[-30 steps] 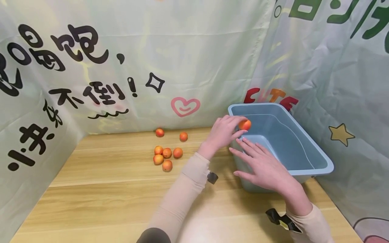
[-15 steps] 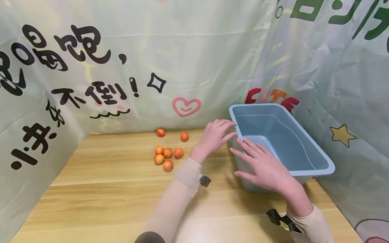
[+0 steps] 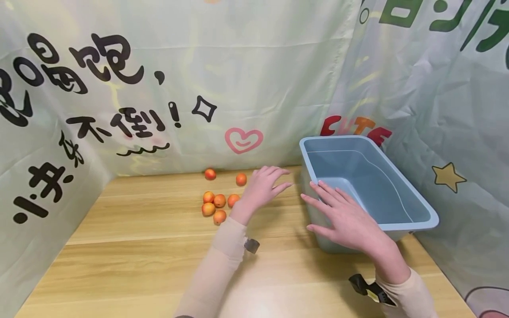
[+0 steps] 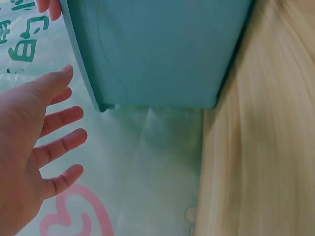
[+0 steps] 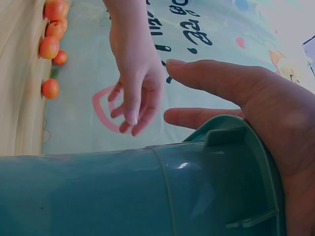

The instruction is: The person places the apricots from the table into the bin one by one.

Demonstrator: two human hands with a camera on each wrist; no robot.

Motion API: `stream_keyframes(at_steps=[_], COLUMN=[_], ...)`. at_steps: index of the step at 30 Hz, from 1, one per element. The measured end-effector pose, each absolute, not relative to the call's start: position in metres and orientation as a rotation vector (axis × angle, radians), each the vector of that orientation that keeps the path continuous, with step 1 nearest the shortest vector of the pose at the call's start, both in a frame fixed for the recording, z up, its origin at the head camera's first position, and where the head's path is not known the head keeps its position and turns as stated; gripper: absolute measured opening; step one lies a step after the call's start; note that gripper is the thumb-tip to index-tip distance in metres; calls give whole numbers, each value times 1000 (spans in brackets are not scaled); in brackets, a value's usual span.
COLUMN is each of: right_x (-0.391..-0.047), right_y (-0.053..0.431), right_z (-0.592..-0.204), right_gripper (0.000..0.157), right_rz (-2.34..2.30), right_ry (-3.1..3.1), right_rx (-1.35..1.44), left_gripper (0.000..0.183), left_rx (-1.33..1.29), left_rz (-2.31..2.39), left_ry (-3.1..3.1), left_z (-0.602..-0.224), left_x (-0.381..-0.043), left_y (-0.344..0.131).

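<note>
Head view, pale wood table meeting printed cloth walls, left hand over it with fingers loosely extended, orange fruits left of those fingers, a gap (wood showing) between fingertips and blue tub, right hand straight-fingered on its rim

Head view: basin floor partly hidden by near wall and right hand, which also covers stretch of rim. Rightmost fruit of cluster partly behind left hand and wrist. Dark round shape at bottom edge too cut off to identify. Green letters cropped at top. Left wrist view: basin runs out of top; right hand only fingertips. Right wrist view: most right fingers behind basin.
</note>
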State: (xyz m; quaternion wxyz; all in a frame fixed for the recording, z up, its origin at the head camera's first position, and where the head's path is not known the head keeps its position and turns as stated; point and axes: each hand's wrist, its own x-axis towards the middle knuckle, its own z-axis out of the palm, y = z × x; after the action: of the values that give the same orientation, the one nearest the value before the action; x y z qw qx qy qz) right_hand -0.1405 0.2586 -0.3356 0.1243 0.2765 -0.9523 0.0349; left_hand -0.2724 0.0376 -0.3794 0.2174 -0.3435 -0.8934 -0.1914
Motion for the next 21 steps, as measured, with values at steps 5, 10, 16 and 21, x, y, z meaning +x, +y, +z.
stream_keyframes(at_steps=[5,10,16,21], right_x=[-140,-140,-140,-141], right_y=[259,259,259,259], right_z=[-335,-335,-335,-335], right_gripper=[71,71,70,71], right_rz=[110,122,129,130], right_ry=[-2788,-2804,-2810,-2805], right_rx=[801,794,796,801], left_gripper=[37,37,36,36], left_rx=[-941,-966,-1003,-1028], left_rz=[-468,-424,-383,-328], left_ry=[-2502,-2479,-2461,-2452], left_z=[-383,-386,-391,-393], left_x=[-267,-263,-259,-256], left_y=[24,9,-10,-23])
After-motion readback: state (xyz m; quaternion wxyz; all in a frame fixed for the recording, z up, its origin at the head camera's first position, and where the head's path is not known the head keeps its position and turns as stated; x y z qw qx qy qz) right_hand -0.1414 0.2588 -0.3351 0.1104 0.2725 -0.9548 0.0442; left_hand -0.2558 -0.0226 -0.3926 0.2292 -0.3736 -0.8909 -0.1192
